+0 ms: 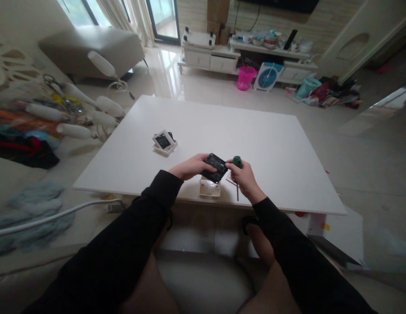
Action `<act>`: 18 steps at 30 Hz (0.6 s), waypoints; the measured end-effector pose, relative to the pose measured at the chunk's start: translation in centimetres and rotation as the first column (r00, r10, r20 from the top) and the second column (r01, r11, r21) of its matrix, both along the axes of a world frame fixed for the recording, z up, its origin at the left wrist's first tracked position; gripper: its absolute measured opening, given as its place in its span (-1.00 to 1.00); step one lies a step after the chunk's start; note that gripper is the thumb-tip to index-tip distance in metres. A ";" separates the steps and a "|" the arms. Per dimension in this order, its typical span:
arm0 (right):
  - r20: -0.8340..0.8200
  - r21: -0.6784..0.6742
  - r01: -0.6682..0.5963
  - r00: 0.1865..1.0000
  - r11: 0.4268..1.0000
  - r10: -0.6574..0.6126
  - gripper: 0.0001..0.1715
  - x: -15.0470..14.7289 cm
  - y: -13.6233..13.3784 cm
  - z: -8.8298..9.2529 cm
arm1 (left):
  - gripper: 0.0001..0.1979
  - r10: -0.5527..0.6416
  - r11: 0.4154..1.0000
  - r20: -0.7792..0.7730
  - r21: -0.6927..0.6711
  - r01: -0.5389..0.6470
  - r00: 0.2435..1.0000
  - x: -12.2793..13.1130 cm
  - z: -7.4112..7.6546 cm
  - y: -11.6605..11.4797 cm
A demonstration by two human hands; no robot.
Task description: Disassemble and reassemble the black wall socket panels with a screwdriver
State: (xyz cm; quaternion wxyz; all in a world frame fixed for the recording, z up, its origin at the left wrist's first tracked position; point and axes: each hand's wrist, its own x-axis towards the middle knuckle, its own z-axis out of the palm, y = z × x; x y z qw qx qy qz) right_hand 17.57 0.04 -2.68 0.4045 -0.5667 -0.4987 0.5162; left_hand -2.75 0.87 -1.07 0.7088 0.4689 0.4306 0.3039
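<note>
Left hand [194, 167] has its grip clamped on a black plate [219, 164], thumb over its face; the right hand [246, 178] has its grip closed around a green-handled screwdriver [237, 162], shaft pointing down toward the table's near edge. Right fingertips are at the plate's right side; whether they touch it I cannot tell. The plate is held tilted above a white box [210, 190], which sits right by the near edge of the table [229, 126]. Beyond the hands, white tabletop runs to the far edge and off to the right, giving room to move. Left of the hands, well apart from them, lies a stack [165, 142] of pale frames and dark pieces. Left of the table, a lamp [106, 107] with white tubes comes close to its edge. Past the far edge, across the floor, are a pink basket [245, 78] and a fan [267, 77] by a low cabinet [198, 61]. The plate hides the box's far part, and the right hand covers most of a white frame [229, 178]. Details on the plate are too dark to read; a screen [284, 3] is cut off at the top.
</note>
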 end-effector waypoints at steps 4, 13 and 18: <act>0.084 0.007 -0.103 0.991 0.995 0.102 -0.66 0.3 -0.1 0.4 | -0.54 -0.086 0.990 -0.108 0.103 0.097 0.990 -0.3 -0.6 0.1; 0.629 0.130 -0.229 0.771 0.965 0.098 -0.81 0.2 -0.5 -0.3 | -0.42 0.121 0.930 -0.573 0.350 0.109 0.811 -0.1 -0.9 0.2; 0.799 0.034 -0.345 0.573 0.938 0.182 -0.82 -0.9 -1.2 -0.7 | -0.58 0.194 0.905 -0.670 0.404 0.132 0.717 -0.4 -0.7 0.2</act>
